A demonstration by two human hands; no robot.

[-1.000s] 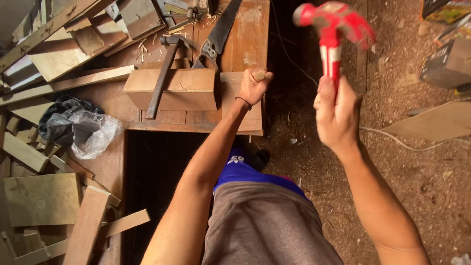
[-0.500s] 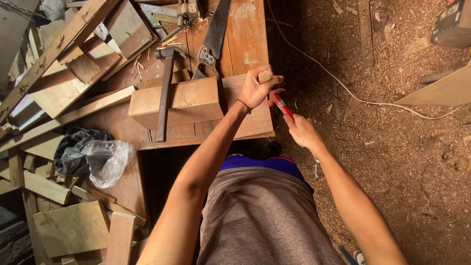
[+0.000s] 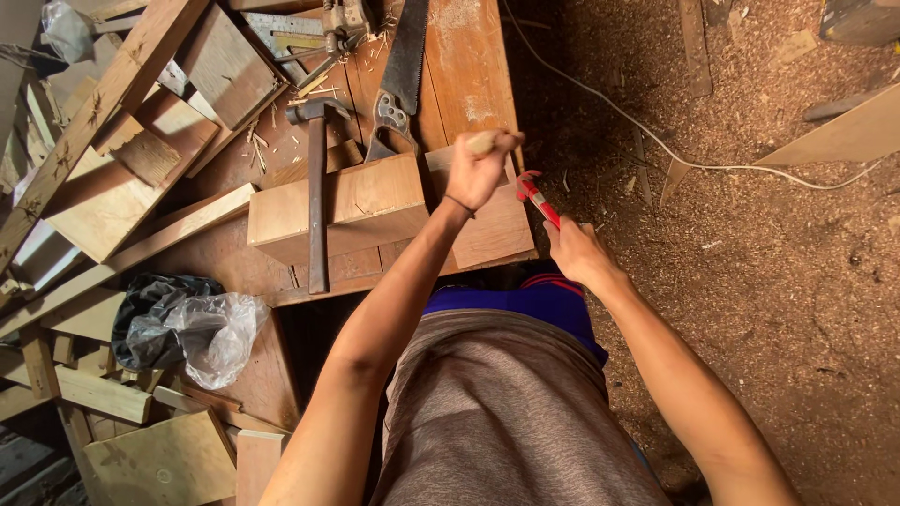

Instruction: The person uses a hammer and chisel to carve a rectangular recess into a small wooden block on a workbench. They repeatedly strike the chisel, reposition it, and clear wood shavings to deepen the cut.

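Right hand (image 3: 574,251) low at tabletop (image 3: 473,56) edge, fingers wrapped round red-handled hammer (image 3: 537,199), head beside left fist. Left hand (image 3: 480,169) fisted on wooden-handled tool, likely chisel (image 3: 483,141), over wooden block (image 3: 342,206). Risk: glancing blow onto left knuckles, tool tilting and skidding on block. Further back: second hammer (image 3: 314,178) lying against block, handsaw (image 3: 401,80) teeth close, loose offcuts; cable (image 3: 694,164) across sawdust floor, snag hazard

A carpentry workshop: handsaw (image 3: 401,80), hammer (image 3: 316,187), timber offcuts (image 3: 103,201), sawdust floor (image 3: 750,281).
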